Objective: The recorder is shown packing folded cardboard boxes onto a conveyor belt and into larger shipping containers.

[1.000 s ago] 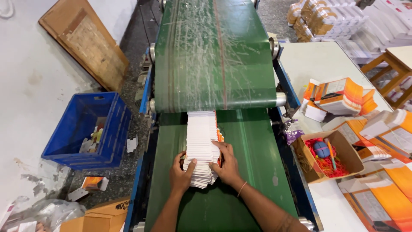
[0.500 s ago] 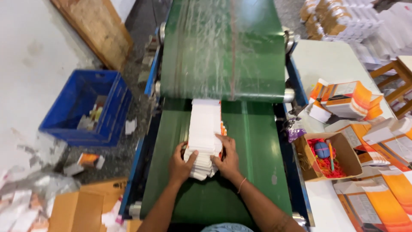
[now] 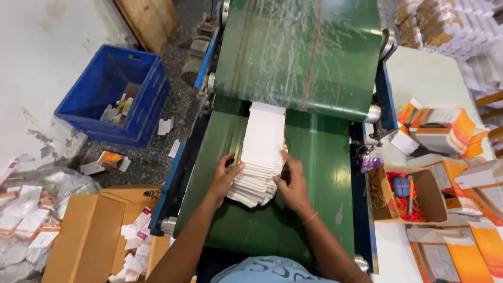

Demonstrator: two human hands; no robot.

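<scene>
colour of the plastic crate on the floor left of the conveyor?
Blue plastic crate, seen in the head view.
</scene>
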